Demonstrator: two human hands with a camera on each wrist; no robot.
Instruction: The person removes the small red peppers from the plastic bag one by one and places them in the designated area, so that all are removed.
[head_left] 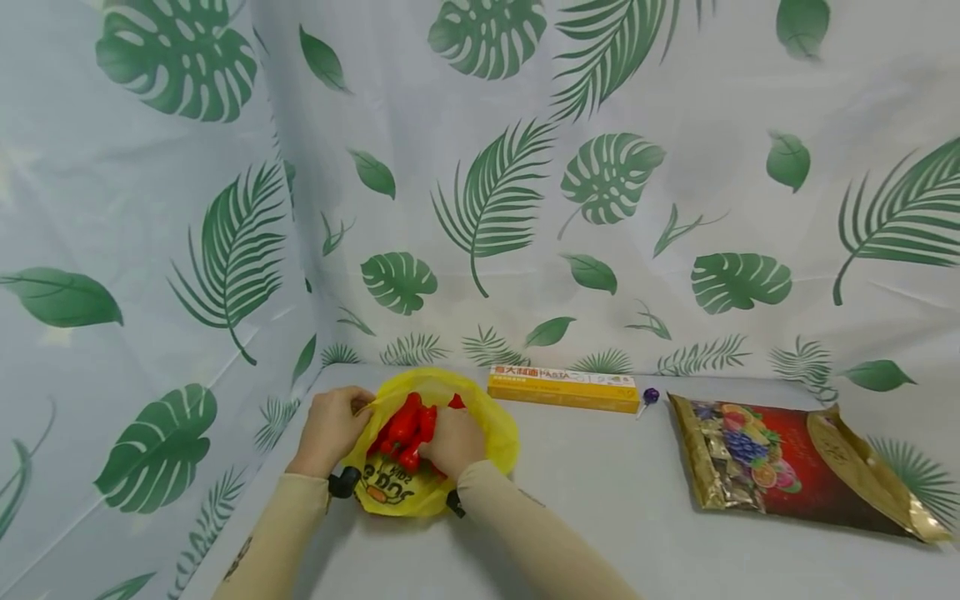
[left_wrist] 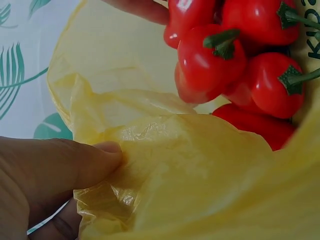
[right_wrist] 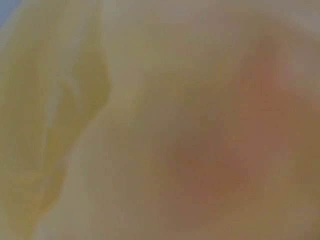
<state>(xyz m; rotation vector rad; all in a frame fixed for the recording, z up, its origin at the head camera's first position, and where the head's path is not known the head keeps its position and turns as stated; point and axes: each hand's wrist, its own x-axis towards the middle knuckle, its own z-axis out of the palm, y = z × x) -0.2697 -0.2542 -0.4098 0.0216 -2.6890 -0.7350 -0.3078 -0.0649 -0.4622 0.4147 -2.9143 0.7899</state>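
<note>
From the head view I've got the yellow plastic bag (head_left: 431, 433) sitting at the near left of the grey table (head_left: 600, 500), mouth open, with a bunch of red peppers (head_left: 408, 425) showing inside. My left hand (head_left: 330, 429) is on the bag's left edge, and the right hand (head_left: 450, 442) sits over the bag's middle, right against the peppers. What I can't get from up there is the actual grip, the fingers are too small and mostly tucked under the plastic. The left wrist view sorts that out for one side: the thumb (left_wrist: 75, 167) is pressed onto a bunched fold of the bag (left_wrist: 175, 165), pinching it, and you can see the peppers (left_wrist: 240, 60) up close, shiny with green stems, piled at the top right and cut off by the frame. There's also a fingertip poking in along the top edge, can't say for sure whose. The right wrist view is basically useless, just a yellowish-pink blur, the camera's jammed up against the bag (right_wrist: 60, 125), so whether the right hand's fingers are curled round a pepper or just resting there, I honestly can't tell. Only the head view shows the rest: a long yellow pasta box (head_left: 562, 388) at the back, a purple lollipop (head_left: 649, 397) just beside its right end, and a red and gold snack bag (head_left: 795, 475) lying flat at the right.
</note>
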